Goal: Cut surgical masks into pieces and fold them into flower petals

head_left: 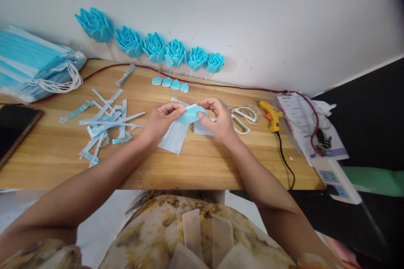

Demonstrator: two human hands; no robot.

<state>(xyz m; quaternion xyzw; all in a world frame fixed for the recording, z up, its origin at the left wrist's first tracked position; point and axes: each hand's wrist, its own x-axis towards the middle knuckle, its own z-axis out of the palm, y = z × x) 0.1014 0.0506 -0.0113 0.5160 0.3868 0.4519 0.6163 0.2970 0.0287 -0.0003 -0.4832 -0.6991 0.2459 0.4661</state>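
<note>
My left hand (162, 119) and my right hand (217, 119) meet over the middle of the wooden table (202, 168). Together they pinch a small folded piece of blue mask fabric (192, 114), fingers closed on its two ends. Under the hands lie flat cut pieces of mask (173, 138). Behind them, a short row of folded blue petals (170, 83) lies near the wall.
Several blue fabric roses (154, 46) lean on the wall. Cut strips (105, 122) lie at the left, a stack of masks (34, 67) and a dark phone (12, 128) farther left. Scissors (244, 117), a yellow glue gun (272, 115), papers (299, 122) and a power strip (336, 178) sit right.
</note>
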